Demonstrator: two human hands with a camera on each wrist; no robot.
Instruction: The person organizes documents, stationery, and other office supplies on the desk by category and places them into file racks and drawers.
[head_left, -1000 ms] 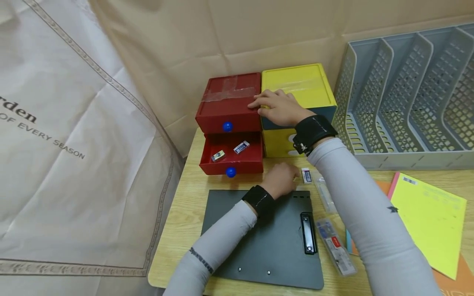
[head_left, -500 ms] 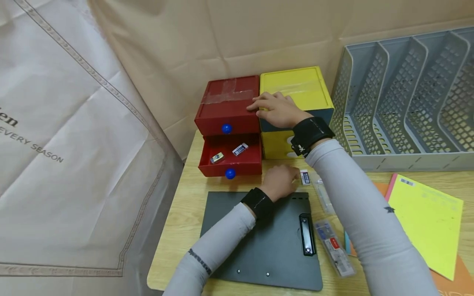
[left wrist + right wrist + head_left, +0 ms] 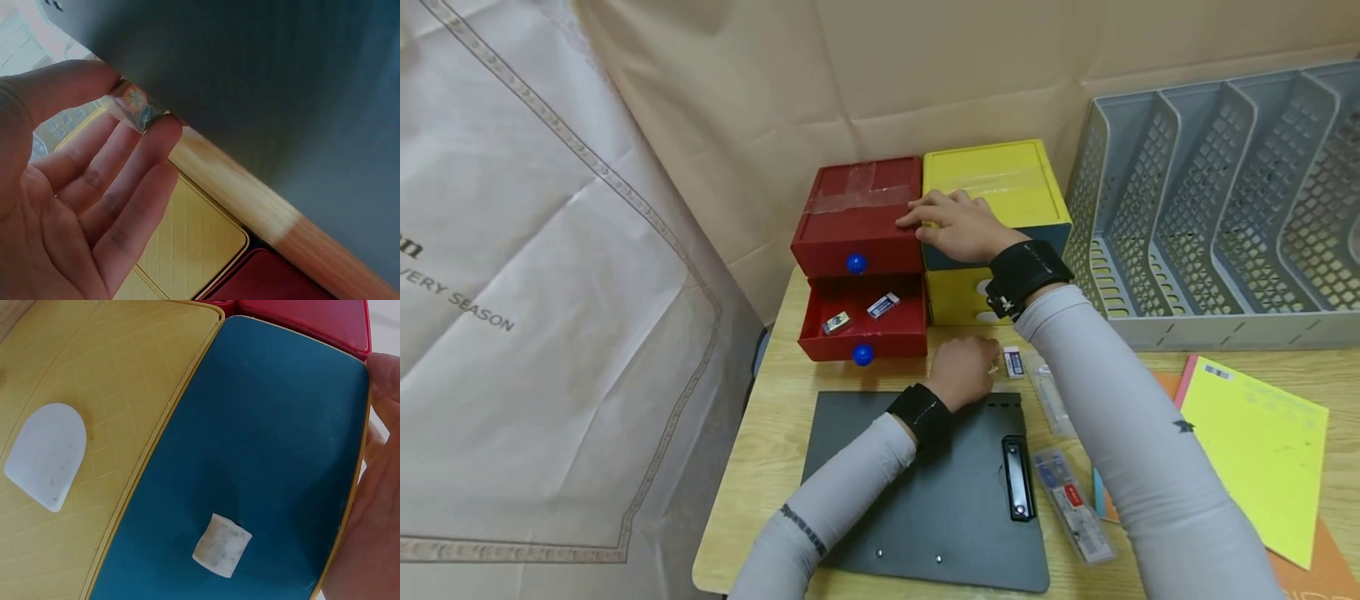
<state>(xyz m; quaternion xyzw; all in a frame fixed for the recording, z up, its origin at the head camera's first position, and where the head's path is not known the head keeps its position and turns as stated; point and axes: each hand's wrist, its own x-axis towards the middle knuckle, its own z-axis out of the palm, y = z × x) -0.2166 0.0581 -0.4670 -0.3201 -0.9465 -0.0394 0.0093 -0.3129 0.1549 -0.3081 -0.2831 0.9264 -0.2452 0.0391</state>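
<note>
While a wrapped item (image 3: 134, 103) is pinched, a red drawer (image 3: 891, 346) is left open

Just past the clipboard (image 3: 925, 475), the small clear-wrapped item is grasped by the L hand's (image 3: 964, 372) fingers, beside a loose eraser (image 3: 1013, 362) on the surface (image 3: 737, 508); whether the surface is touched by it can't be told. By contrast, nothing is gripped by the R hand (image 3: 962, 225): its fingers are relaxed, seemingly laid over the seam btwn red box (image 3: 857, 221) & yellow box (image 3: 1022, 179).

Work is judged partway: a blue-white eraser (image 3: 883, 305) & a yellowish block (image 3: 836, 322) are already held in the drawer; the loose eraser & wrapped item aren't, & the drawer hasn't been closed.

Vs. approx. 1 s ago, little's been changed: both hands & drawer contents are kept as they were; only the head view's been shifted slightly, w/ everything shown a touch lower & further L.
</note>
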